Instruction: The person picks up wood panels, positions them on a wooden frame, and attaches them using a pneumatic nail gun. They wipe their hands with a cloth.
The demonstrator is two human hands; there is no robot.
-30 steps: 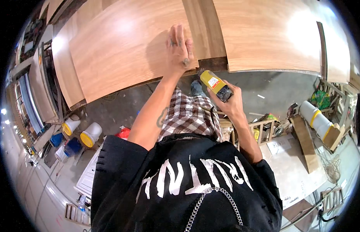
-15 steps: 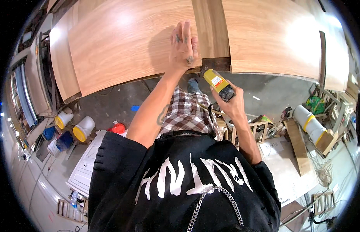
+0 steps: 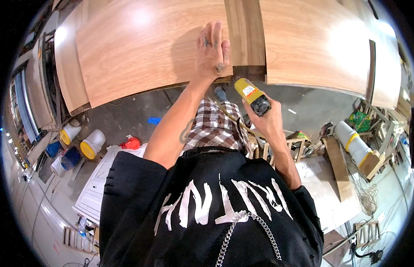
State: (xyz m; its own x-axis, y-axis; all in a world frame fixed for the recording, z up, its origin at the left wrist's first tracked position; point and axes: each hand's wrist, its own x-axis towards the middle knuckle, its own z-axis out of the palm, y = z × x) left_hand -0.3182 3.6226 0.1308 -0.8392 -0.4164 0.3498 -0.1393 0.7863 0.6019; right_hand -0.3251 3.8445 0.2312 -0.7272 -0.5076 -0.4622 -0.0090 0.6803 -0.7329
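My left hand (image 3: 212,51) lies flat on a light wood-grain panel (image 3: 140,49), fingers stretched out and close to the panel's right edge. In my right hand (image 3: 270,119) is a yellow and black nail gun (image 3: 250,93). Its nose end points up at the panel's near edge, beside a dark gap (image 3: 249,72); whether it touches is hard to make out. A thin hose (image 3: 233,116) runs below the tool. Between this panel and a second wood-grain panel (image 3: 313,44) on the right, a darker wood strip (image 3: 244,33) shows.
White buckets with yellow rims (image 3: 92,144) stand on the left floor; more white buckets (image 3: 349,135) lie at the right. Behind me are a white panelled door (image 3: 93,189) and a white board (image 3: 331,196). Wooden offcuts (image 3: 338,167) and cables lie at the right.
The nail gun has shifted very slightly, with my right hand still around it. My left hand stays flat on the panel. The whole view has moved a little.
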